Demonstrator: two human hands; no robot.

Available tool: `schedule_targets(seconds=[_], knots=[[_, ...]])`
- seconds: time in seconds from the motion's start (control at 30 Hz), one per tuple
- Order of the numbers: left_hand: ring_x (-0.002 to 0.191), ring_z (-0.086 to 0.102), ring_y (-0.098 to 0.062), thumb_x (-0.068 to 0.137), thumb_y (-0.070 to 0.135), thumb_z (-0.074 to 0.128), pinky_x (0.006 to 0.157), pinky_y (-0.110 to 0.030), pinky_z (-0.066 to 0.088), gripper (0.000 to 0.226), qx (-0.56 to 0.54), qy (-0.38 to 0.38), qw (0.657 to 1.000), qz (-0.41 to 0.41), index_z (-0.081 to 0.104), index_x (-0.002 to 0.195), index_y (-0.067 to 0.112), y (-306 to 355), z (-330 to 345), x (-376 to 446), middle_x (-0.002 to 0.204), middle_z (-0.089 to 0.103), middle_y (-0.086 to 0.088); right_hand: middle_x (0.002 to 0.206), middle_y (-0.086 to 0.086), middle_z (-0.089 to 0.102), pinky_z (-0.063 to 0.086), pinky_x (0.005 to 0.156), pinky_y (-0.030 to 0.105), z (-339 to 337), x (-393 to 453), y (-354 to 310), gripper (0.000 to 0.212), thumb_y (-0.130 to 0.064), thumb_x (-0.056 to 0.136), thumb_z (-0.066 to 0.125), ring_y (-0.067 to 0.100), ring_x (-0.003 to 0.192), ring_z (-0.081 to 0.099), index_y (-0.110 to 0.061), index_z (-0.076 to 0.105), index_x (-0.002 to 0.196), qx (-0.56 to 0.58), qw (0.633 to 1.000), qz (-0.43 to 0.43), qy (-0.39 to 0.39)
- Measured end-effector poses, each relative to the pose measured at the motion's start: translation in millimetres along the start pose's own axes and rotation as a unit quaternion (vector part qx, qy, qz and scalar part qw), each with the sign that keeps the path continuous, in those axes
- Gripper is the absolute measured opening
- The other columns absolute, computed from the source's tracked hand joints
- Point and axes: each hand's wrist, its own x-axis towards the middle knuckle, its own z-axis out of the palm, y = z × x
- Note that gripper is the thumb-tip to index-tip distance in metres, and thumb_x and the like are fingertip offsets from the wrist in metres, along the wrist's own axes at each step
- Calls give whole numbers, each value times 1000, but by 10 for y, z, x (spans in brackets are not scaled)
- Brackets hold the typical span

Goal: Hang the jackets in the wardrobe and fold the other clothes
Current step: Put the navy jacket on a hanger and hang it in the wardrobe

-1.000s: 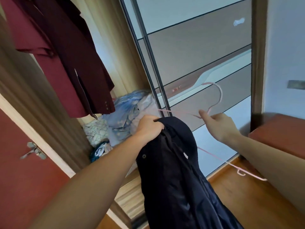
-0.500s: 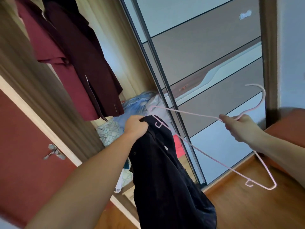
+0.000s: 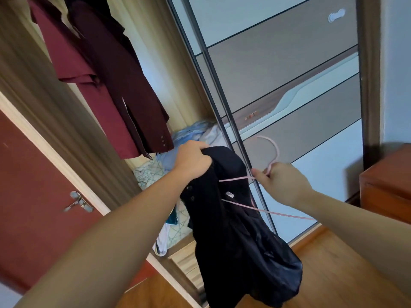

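1. Your left hand point(image 3: 192, 157) gripped the black jacket point(image 3: 233, 230) by its collar, bunched, at centre frame, in front of the open wardrobe point(image 3: 155, 70).
2. Your right hand point(image 3: 281, 181), at 3 o'clock of the collar, pinched the pink wire hanger point(image 3: 270, 150) below its hook; one arm had entered the neck.
3. The thin wire could have snagged the lining or missed the shoulder, so the jacket would likely have slid off.
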Motion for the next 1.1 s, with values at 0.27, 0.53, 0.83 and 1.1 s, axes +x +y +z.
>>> schedule_targets(seconds=[0.27, 0.53, 0.83, 1.1], knots=[[82, 63, -29, 74, 4, 54, 70, -45, 52, 20, 57, -81, 994, 43, 71, 84, 8, 1, -20, 11, 84, 70, -14, 46, 5, 38, 38, 54, 31, -215, 101, 85, 55, -37, 97, 48, 24, 47, 39, -8, 40, 51, 133, 987, 64, 69], [66, 54, -23, 82, 8, 49, 63, -39, 39, 16, 56, -186, 976, 95, 64, 77, 8, 262, 162, -98, 70, 62, -13, 44, 2, 32, 31, 50, 26, -399, 116, 122, 55, -34, 97, 49, 19, 42, 31, -13, 41, 47, 169, 981, 36, 91], [69, 58, -16, 95, 47, 53, 65, -31, 45, 37, 44, -165, 965, 201, 62, 77, 17, 416, 355, -201, 74, 64, 0, 57, 2, 46, 34, 56, 28, -347, 109, 399, 45, -46, 94, 53, 22, 57, 45, -13, 55, 64, 127, 983, 37, 131], [61, 48, -10, 100, 43, 46, 63, -31, 38, 27, 75, -73, 973, 207, 63, 98, 23, 305, 258, -62, 62, 47, 11, 70, -7, 52, 42, 58, 29, 273, -251, 921, 38, -53, 86, 48, 17, 61, 47, -19, 53, 71, -64, 969, -219, 94]])
